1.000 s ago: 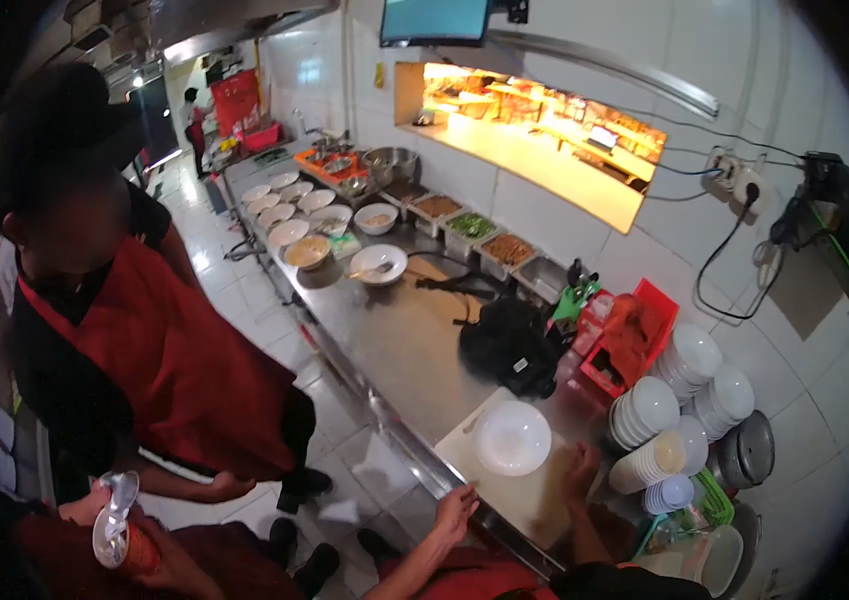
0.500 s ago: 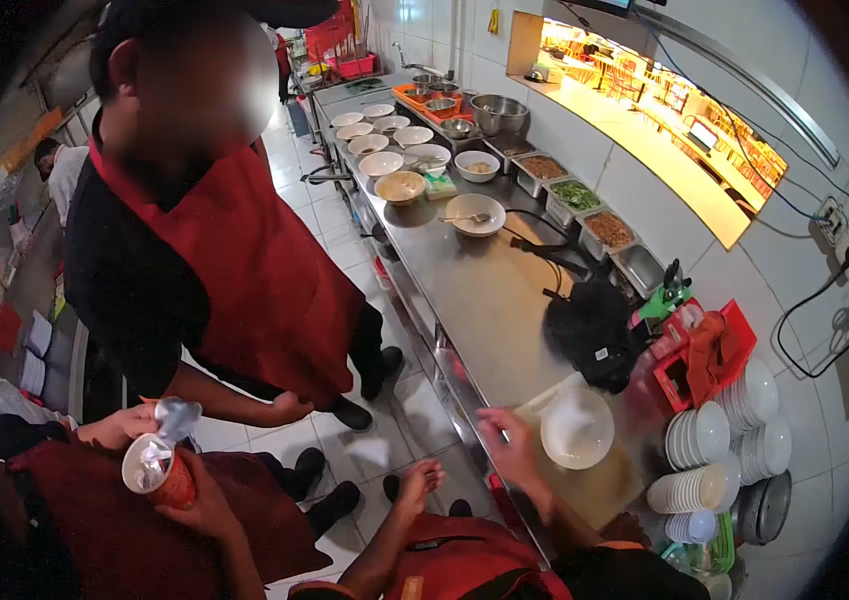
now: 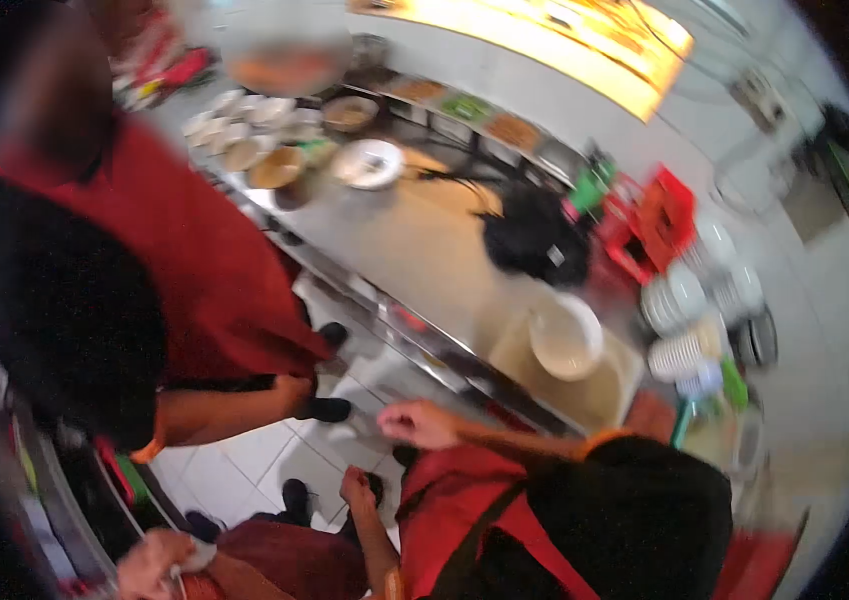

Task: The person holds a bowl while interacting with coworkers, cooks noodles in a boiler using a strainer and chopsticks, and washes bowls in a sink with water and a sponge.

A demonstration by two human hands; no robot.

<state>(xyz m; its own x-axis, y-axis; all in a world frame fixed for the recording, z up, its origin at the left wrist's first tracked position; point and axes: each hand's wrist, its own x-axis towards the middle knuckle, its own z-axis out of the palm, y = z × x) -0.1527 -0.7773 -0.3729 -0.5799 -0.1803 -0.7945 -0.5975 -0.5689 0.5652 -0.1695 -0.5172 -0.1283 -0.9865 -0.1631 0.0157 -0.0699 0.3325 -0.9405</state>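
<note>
My right hand [image 3: 420,425] is held out over the floor beside the counter's front edge. Its fingers look loosely bent and slightly apart, with nothing visible in them. Lower and further left, my left hand [image 3: 357,486] hangs in front of my red apron; blur hides how its fingers are set. Neither hand touches the counter. Nearest on the counter is a white bowl [image 3: 567,338], smeared by motion, on a beige board [image 3: 593,392]. A co-worker's hand [image 3: 157,562] at the lower left holds something pale, partly hidden.
A co-worker in a red apron [image 3: 215,270] stands at the left, close to the steel counter [image 3: 395,240]. Several bowls [image 3: 245,125], food trays [image 3: 465,106], a black bag [image 3: 535,235], a red basket [image 3: 657,225] and stacked white bowls [image 3: 673,300] occupy the counter.
The view has swung and blurred, so the counter sits further left and higher. My right hand has drawn back from beside the bowl. The co-worker with the cup appears lower in view.
</note>
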